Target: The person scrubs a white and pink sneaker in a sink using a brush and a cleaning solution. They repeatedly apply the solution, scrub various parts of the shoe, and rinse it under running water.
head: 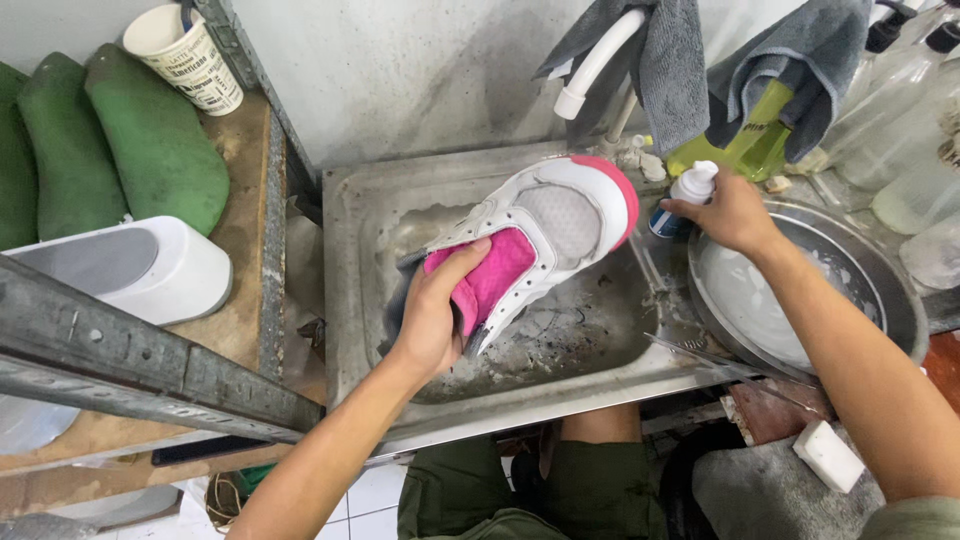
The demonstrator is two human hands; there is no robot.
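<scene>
A white and pink sneaker [555, 215] is held above a metal sink [350, 260], toe pointing up and to the right. My left hand [435, 315] grips it at the pink tongue and opening, thumb on top. My right hand [725, 212] reaches to the right of the sink and holds a small blue bottle with a white cap [685, 195] at the edge of a metal basin [900, 300] filled with soapy water. The sink bottom is dirty and wet.
A white tap [595, 60] hangs over the sink, with grey towels [680, 60] draped beside it. A yellow-green bottle [735, 150] and clear bottles [920, 150] stand at right. Left shelf carries green shoe forms [150, 140], a paper cup [190, 55], a white container [150, 265]. A white block [828, 455] lies lower right.
</scene>
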